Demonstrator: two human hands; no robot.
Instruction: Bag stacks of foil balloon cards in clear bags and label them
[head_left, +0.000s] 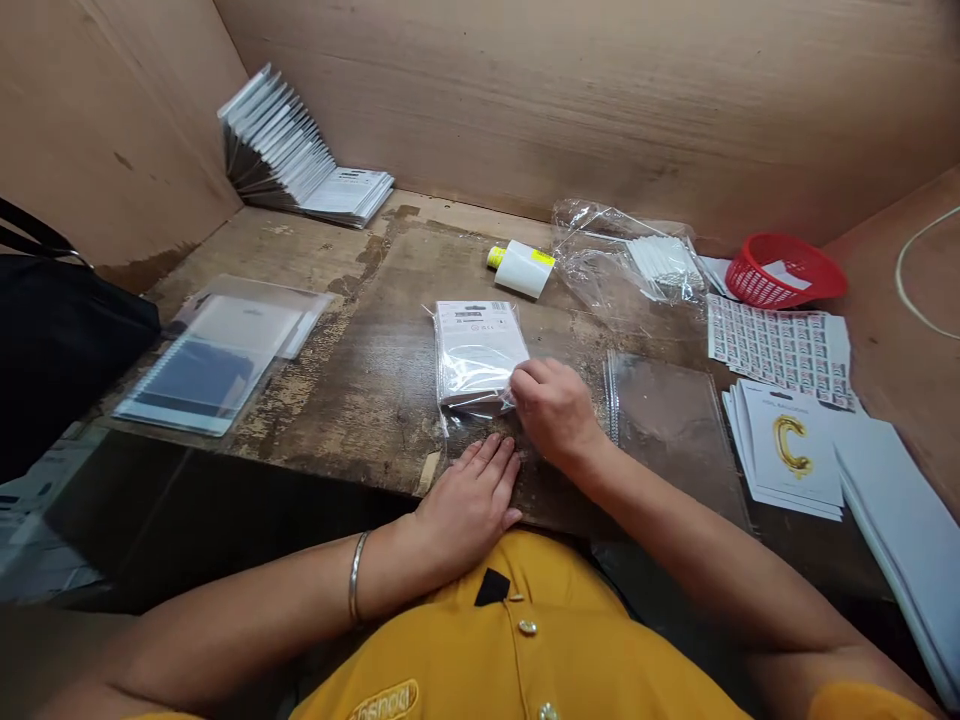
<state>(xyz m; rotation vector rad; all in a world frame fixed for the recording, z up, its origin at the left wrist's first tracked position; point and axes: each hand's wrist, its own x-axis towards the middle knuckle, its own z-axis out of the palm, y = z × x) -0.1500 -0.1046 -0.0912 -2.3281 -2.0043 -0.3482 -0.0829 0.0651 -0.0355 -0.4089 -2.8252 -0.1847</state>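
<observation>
A stack of white cards in clear plastic packs (482, 350) lies at the middle of the worn wooden table (337, 390). My right hand (553, 410) is closed at the stack's lower right corner, its fingers pinching what looks like the edge of the clear plastic. Just below the stack, my left hand (476, 495) lies flat near the table's front edge, fingers stretched out and holding nothing. Right of my right hand is a pile of clear plastic sleeves (667, 410).
Fanned packs (281, 135) stand at the back left, with flat sleeves (206, 365) nearer. A white roll (525, 270), plastic bag with white sticks (664, 265), red basket (757, 285), sticker sheet (780, 345) and balloon cards (791, 450) lie behind and right.
</observation>
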